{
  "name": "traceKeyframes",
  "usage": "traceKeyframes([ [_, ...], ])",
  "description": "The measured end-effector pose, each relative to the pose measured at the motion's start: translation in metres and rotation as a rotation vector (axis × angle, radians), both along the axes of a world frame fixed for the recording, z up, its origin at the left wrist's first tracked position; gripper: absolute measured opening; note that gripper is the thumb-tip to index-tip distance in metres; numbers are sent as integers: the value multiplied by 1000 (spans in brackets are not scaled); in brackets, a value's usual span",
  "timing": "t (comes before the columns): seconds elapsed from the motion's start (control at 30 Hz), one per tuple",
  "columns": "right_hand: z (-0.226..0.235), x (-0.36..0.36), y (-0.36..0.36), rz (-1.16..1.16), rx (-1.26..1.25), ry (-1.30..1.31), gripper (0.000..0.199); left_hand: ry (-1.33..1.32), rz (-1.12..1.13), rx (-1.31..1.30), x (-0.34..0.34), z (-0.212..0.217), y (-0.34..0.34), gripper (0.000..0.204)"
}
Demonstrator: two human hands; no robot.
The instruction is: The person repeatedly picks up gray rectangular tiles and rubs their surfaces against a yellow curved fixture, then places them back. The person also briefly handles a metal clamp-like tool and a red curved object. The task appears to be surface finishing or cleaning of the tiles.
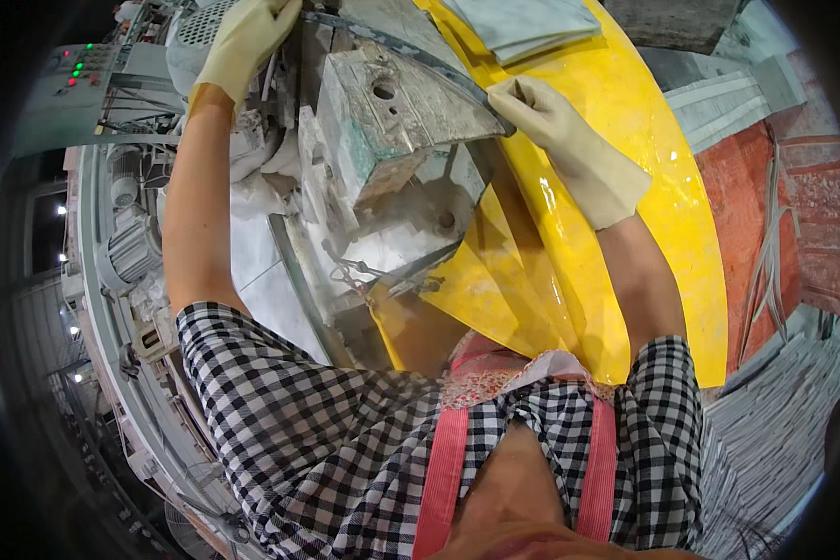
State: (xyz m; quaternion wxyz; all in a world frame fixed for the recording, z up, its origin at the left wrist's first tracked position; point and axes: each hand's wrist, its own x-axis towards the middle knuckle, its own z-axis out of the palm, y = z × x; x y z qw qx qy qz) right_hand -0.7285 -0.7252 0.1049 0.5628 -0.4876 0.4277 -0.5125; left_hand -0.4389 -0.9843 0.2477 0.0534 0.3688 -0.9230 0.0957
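Both my hands wear cream rubber gloves. My left hand (252,37) is at the top left, its fingers closed at the left end of a flat grey slab (392,26); the picture's upper edge cuts off part of the grip. The slab's dark near edge slants down to the right. At its right end, my right hand (543,117) is closed with thumb and fingers pressed together at the corner. Below the slab stands a worn, dust-covered metal machine block (383,121) with a round hole in its top.
A yellow sheet-covered surface (663,205) curves along the right, bearing stacked grey slabs (532,28). Left are an electric motor (133,247), machine rails and a control box (65,93) with lit lamps. Many thin slabs (775,420) stand lower right, near an orange-red sheet (742,224).
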Motion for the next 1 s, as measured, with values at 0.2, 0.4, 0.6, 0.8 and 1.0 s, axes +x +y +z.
traceKeyframes([
  [0.2,-19,-6,12,58,30,-112,53,166,47,-11,-4,-3,37,31],
  [0.4,-15,0,3,73,33,222,41,79,-20,-29,8,-15,-11,48],
  [0.6,-21,21,16,-91,-14,53,28,72,17,-52,11,-16,-1,46],
  [0.8,-18,59,32,-582,-174,45,41,133,39,19,7,-13,11,40],
  [1.0,-9,23,43,-231,43,3,36,199,127,73,8,1,24,37],
])
